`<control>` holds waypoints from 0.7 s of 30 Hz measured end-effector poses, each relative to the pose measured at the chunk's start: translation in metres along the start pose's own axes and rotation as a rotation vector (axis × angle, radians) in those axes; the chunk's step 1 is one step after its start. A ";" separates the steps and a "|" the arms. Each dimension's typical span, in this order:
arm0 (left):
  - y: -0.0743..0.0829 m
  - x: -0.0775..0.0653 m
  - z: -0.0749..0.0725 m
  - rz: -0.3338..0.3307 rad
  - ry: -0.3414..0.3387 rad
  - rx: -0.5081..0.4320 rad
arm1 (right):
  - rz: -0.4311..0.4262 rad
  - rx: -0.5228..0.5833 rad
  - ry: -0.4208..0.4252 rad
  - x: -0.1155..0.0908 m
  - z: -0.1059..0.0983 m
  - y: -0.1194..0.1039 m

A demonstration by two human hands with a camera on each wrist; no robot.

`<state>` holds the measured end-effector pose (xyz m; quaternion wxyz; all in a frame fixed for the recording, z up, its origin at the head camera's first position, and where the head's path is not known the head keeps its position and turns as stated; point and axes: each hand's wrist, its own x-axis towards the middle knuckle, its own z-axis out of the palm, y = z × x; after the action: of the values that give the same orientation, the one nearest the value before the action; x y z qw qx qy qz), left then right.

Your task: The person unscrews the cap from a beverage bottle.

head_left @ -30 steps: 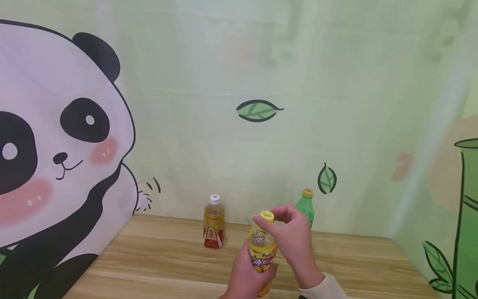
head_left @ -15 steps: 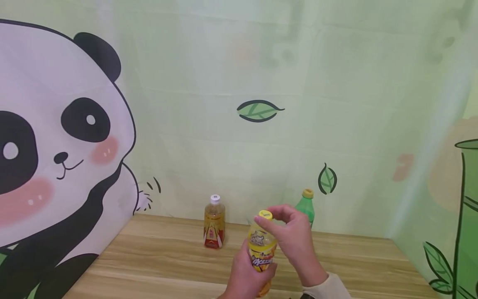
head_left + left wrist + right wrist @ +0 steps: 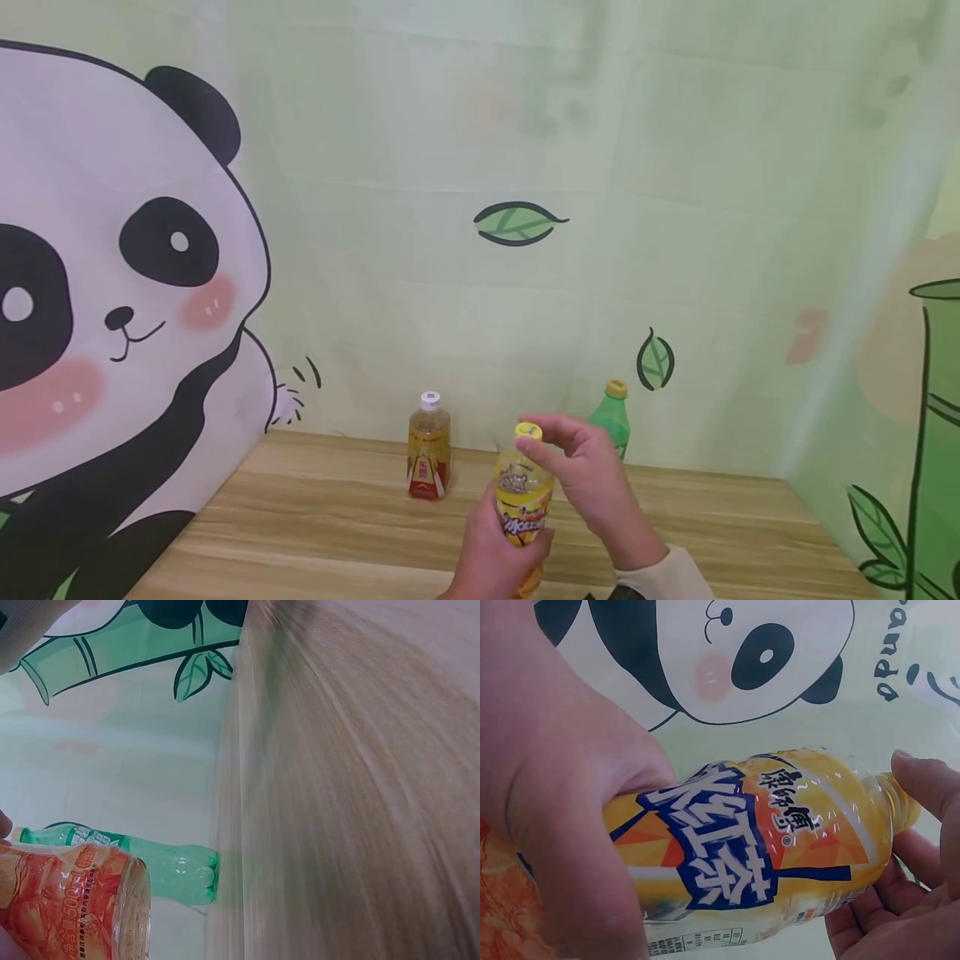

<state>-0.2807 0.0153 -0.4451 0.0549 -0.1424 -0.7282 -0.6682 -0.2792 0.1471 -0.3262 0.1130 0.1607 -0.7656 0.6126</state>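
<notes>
A yellow-labelled drink bottle (image 3: 522, 504) is held above the table at the lower middle of the head view. My left hand (image 3: 498, 550) grips it round the lower body. With thumb and fingers my right hand (image 3: 588, 475) pinches its yellow cap (image 3: 528, 431). In the right wrist view the bottle (image 3: 780, 840) shows its orange and blue label, with the left hand (image 3: 585, 795) round its lower part and the right hand (image 3: 900, 885) at the cap. The bottle's base (image 3: 133, 907) appears in the left wrist view.
On the wooden table (image 3: 315, 508), a tea bottle (image 3: 429, 454) with a white cap stands left of the hands. Behind the right hand is a green bottle (image 3: 615, 415) with a yellow cap, partly hidden. A panda-printed backdrop (image 3: 375, 275) hangs behind the table.
The yellow cap and bottle top have shifted slightly left, and the bottle's label has turned a little. My right hand has turned at the cap, its wrist moving right.
</notes>
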 end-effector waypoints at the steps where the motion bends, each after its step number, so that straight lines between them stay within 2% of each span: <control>1: 0.000 0.000 0.000 -0.002 0.001 0.001 | 0.000 -0.001 -0.006 0.000 0.000 0.000; 8: 0.000 -0.001 -0.002 0.012 0.012 0.023 | 0.004 0.000 -0.032 0.000 0.000 0.001; 13: 0.000 -0.001 -0.002 0.017 0.023 0.037 | 0.012 0.011 -0.019 -0.002 0.001 0.001; 16: 0.000 -0.001 -0.002 0.018 0.027 0.045 | 0.024 0.021 0.016 -0.003 0.004 0.000; 21: 0.000 -0.001 -0.002 0.022 0.015 0.032 | 0.058 0.030 0.148 -0.004 0.010 -0.004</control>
<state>-0.2796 0.0136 -0.4450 0.0699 -0.1448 -0.7366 -0.6569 -0.2732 0.1373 -0.3259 0.1491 0.0942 -0.7504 0.6371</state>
